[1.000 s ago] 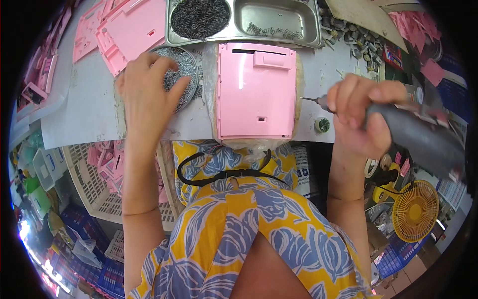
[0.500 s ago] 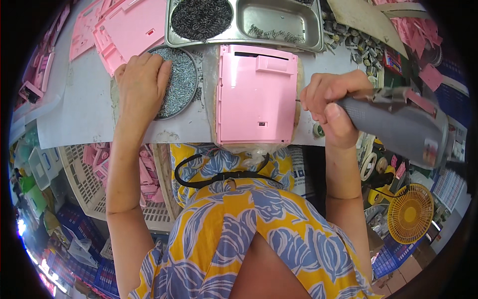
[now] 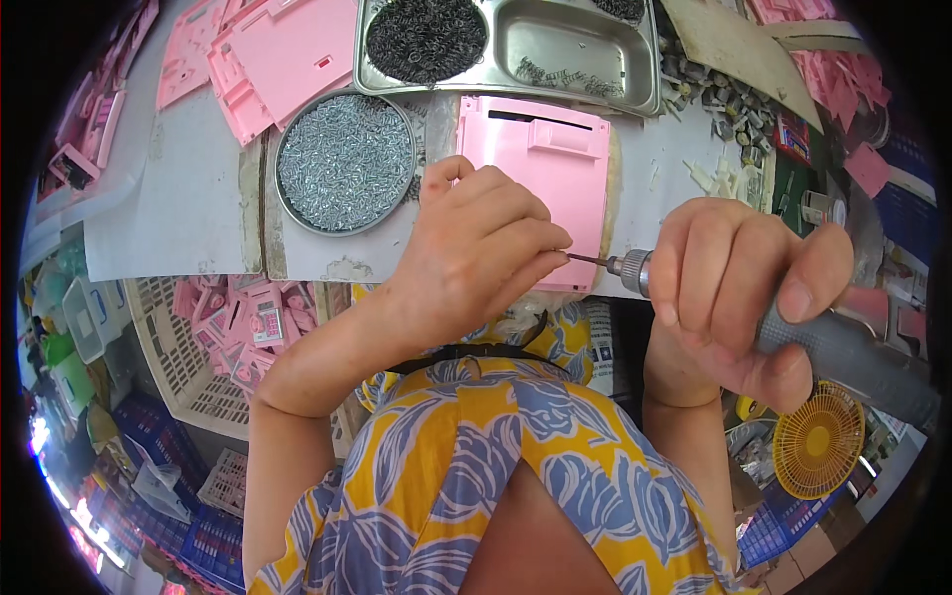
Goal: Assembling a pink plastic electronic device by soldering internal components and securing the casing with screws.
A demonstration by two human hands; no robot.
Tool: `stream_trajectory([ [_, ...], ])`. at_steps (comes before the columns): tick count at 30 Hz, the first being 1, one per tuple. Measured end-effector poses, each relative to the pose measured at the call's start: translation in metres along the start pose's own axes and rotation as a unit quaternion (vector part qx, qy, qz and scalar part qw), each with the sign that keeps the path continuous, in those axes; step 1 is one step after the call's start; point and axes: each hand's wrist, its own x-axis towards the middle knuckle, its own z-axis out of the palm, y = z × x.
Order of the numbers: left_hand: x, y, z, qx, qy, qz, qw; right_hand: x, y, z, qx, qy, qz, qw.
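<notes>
A pink plastic casing lies on a pad at the middle of the bench, its lower part covered by my left hand. The fingertips of that hand are pinched together at the casing's right side, right at the tip of a thin driver bit; whatever they hold is hidden. My right hand is wrapped round a dark grey electric screwdriver, its bit pointing left at the pinched fingers. Left of the casing stands a round dish full of small silvery screws.
A steel tray behind the casing holds dark coil springs. Pink panels lie at the back left, small metal parts at the back right. Below the bench edge are a crate of pink pieces and a yellow fan.
My left hand has moved right from the screw dish to the casing's right side. The screwdriver has swung round, so its bit now meets the left fingertips. The view has shifted slightly.
</notes>
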Motion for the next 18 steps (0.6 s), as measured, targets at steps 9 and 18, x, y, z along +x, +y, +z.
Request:
stream_trajectory([
  [9,-0.001,-0.002,0.002,0.001,0.005,-0.018,1.000,0.004,0.010,0.002,-0.013,-0.007,-0.006,1.000],
  [18,-0.012,-0.051,-0.073,0.364,-0.023,-0.231,0.902,0.028,0.014,-0.055,-0.092,0.033,-0.082,0.992],
])
